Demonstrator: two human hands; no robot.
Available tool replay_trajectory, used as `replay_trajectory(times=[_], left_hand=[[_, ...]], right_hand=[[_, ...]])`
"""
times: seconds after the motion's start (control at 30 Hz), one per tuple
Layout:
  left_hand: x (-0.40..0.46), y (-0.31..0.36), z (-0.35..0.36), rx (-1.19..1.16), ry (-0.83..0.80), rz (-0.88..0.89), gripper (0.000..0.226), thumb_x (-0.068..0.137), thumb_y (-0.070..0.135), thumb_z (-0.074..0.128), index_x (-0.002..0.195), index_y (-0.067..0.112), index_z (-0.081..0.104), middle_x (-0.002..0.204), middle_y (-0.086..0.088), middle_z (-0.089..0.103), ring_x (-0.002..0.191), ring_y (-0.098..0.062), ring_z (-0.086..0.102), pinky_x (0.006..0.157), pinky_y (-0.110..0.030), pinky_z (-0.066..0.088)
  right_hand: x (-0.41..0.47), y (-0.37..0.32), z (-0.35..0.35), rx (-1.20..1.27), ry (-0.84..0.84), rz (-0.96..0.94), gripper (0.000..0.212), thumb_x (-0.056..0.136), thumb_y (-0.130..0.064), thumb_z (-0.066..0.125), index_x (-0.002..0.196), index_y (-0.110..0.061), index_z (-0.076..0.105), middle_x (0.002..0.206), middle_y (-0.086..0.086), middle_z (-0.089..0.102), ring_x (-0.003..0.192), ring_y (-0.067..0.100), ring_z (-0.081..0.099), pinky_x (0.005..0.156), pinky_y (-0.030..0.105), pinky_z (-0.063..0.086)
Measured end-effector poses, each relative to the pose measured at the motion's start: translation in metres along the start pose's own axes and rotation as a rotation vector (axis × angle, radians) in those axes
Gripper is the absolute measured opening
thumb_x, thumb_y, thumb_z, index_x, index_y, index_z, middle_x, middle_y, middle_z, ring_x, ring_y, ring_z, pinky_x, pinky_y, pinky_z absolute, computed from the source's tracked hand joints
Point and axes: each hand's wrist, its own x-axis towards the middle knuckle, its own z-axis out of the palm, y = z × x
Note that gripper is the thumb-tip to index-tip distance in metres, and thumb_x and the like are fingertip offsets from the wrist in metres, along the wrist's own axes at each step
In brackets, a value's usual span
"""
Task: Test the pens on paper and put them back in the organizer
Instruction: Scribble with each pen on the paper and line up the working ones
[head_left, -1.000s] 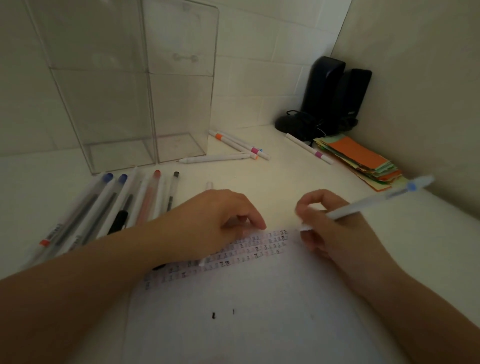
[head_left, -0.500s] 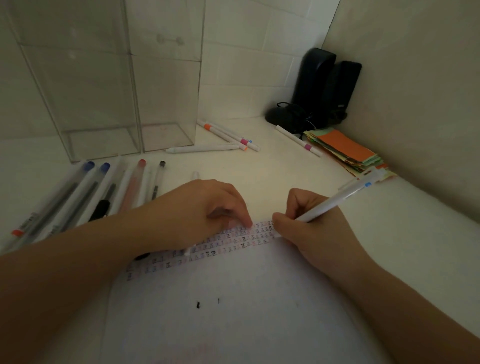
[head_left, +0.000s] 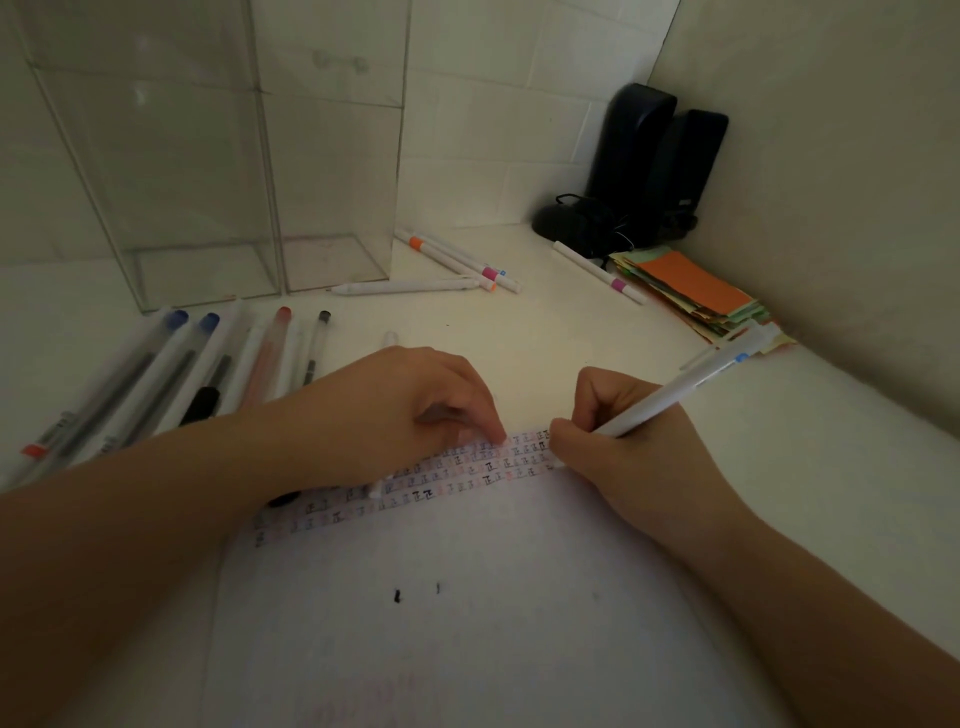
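Note:
My right hand (head_left: 628, 441) grips a white pen with a blue mark (head_left: 685, 387), its tip hidden by my fingers at the top right edge of the white paper (head_left: 467, 597). The paper carries rows of small written marks along its top. My left hand (head_left: 384, 410) presses down on the paper's top edge with curled fingers; a white pen seems to lie under it. The clear two-compartment organizer (head_left: 218, 156) stands empty at the back left. A row of capped pens (head_left: 208, 364) lies in front of it.
Several white markers (head_left: 457, 262) lie near the organizer's right side, one more marker (head_left: 597, 270) beside a stack of coloured paper slips (head_left: 696, 291). Two black speakers with a cable (head_left: 654, 166) fill the back corner. A wall runs along the right.
My right hand swung the pen down and brought its tip to the paper's top right edge. The left hand stayed pressed on the paper. The view shifted slightly.

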Motion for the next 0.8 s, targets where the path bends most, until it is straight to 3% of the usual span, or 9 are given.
replay_trajectory(times=[0.3,0.43,0.57,0.63,0.73,0.8], left_hand=[[0.0,0.0,0.0,0.004,-0.014,-0.007,0.02,0.085,0.018,0.06,0.096,0.032,0.07,0.095,0.025,0.055,0.099,0.005,0.05,0.081,-0.001,0.036],[0.0,0.0,0.0,-0.006,-0.017,-0.009,0.021,0.085,0.017,0.061,0.095,0.032,0.07,0.096,0.026,0.056,0.099,0.005,0.051,0.082,-0.003,0.038],[-0.002,0.0,0.0,0.023,0.018,-0.001,0.019,0.084,0.017,0.062,0.093,0.031,0.071,0.097,0.018,0.062,0.095,0.002,0.054,0.08,-0.006,0.04],[-0.003,0.002,-0.001,-0.005,0.085,0.004,0.019,0.085,0.016,0.062,0.092,0.032,0.069,0.097,0.017,0.064,0.091,0.0,0.057,0.077,-0.011,0.044],[-0.003,0.013,-0.004,-0.125,0.192,0.035,0.015,0.086,0.032,0.056,0.097,0.036,0.065,0.099,0.019,0.062,0.094,-0.004,0.059,0.077,-0.018,0.046],[-0.003,0.025,-0.006,-0.17,0.183,0.101,0.022,0.084,0.043,0.052,0.105,0.039,0.059,0.106,0.02,0.058,0.098,-0.005,0.057,0.078,-0.017,0.045]], right_hand=[[-0.001,-0.002,-0.001,0.0,-0.019,0.013,0.033,0.074,-0.001,0.065,0.054,-0.008,0.04,0.046,0.002,0.038,0.041,0.007,0.033,0.039,0.013,0.029],[-0.001,-0.001,0.0,-0.02,-0.002,0.003,0.035,0.075,0.001,0.064,0.053,-0.01,0.038,0.043,-0.004,0.035,0.041,0.006,0.032,0.04,0.013,0.028],[-0.002,-0.008,-0.006,0.258,0.13,0.12,0.027,0.074,-0.026,0.072,0.062,-0.01,0.053,0.045,-0.003,0.055,0.039,0.006,0.041,0.04,0.015,0.032],[-0.002,-0.013,-0.007,0.374,0.184,0.156,0.032,0.072,-0.043,0.062,0.064,-0.012,0.06,0.047,0.004,0.061,0.037,0.009,0.044,0.038,0.016,0.034],[-0.005,-0.013,-0.005,0.17,0.224,0.057,0.042,0.08,-0.05,0.046,0.063,-0.013,0.057,0.041,0.004,0.054,0.035,0.005,0.044,0.042,0.013,0.036],[-0.005,-0.011,-0.003,0.078,0.205,-0.01,0.023,0.09,-0.032,0.05,0.077,-0.014,0.054,0.05,0.002,0.057,0.042,0.001,0.05,0.048,0.009,0.038]])
